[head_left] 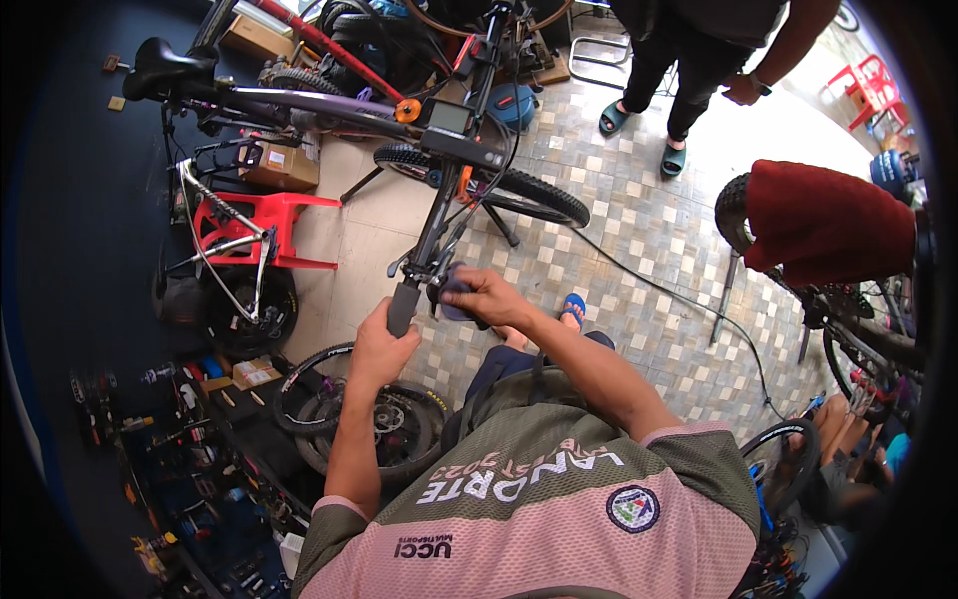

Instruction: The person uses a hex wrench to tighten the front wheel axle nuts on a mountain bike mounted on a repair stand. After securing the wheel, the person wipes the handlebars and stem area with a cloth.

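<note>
A bicycle with a purple-grey frame (299,102) stands ahead of me, its handlebar (435,215) running toward me. My left hand (383,347) is wrapped round the lower end of the dark grey handlebar grip (403,307). Just right of that grip, my right hand (491,299) is closed on a dark, bunched cloth (455,297), held against the brake lever area. The fingers partly hide the cloth and the lever. Farther up the bar sits a small grey-screened bike computer (448,119). The black saddle (172,70) is at the far left.
A red plastic stool (289,225) and a silver bike frame (249,240) stand at left. Wheels (324,384) and a dark tool bench (215,469) lie lower left. Another person (679,60) stands ahead. A red cloth (823,222) hangs at right; a cable (659,285) crosses the tiled floor.
</note>
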Motion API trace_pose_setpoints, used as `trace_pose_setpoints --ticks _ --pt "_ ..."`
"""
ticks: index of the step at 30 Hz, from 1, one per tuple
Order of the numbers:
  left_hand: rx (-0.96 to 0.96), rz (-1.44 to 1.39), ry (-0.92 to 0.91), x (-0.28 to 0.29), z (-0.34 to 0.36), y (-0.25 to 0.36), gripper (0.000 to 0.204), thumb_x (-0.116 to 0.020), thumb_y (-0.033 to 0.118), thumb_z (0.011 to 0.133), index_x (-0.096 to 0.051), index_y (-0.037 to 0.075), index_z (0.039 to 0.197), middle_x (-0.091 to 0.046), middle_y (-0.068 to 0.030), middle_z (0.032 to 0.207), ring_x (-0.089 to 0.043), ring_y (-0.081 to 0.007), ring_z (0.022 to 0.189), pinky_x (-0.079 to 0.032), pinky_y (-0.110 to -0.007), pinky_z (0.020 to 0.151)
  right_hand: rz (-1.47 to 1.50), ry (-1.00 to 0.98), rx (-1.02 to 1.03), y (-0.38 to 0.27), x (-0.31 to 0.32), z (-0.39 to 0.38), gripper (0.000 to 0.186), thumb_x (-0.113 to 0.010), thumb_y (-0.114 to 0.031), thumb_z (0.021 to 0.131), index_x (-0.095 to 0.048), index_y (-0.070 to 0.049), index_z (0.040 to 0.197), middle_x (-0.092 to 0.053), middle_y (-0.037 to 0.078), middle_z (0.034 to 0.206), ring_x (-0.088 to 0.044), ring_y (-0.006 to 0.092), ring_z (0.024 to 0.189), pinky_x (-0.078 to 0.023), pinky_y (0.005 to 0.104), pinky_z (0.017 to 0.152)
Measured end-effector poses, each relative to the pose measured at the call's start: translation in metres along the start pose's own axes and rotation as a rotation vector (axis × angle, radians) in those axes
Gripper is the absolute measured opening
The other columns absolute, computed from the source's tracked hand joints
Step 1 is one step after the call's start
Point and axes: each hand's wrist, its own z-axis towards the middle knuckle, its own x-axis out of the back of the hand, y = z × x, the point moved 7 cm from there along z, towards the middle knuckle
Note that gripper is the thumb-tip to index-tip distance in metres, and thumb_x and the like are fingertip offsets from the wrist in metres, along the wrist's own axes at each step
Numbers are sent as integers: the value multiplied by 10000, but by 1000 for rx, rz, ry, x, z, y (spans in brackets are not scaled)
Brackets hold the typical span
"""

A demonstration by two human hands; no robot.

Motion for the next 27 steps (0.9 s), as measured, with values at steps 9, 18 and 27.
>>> trace_pose_setpoints --ticks 9,18,27 --pt "-27 15 -28 17 8 -1 298 -719 135 845 -697 11 1115 -626 -42 764 -566 -115 651 -483 -328 632 -225 548 297 -63 93 -3 298 -717 -122 996 -695 -118 1293 -691 39 1157 -688 179 953 -537 328 874" --pt "93 40 -95 20 14 -10 314 -721 146 848 -685 4 1125 -701 -131 866 -671 -200 789 -545 -370 770 -834 638 31 -54 189 30 306 -735 -214 943 -755 -211 1248 -725 121 1064 -724 353 953 -576 453 807" --pt "-38 35 -43 28 8 -6 326 -714 162 856 -682 3 1139 -697 -160 886 -656 -233 803 -541 -381 794 494 622 -211 6 200 -26 735 -769 -8 871 -404 -73 1505 -739 162 1169 -759 235 976 -633 384 880"
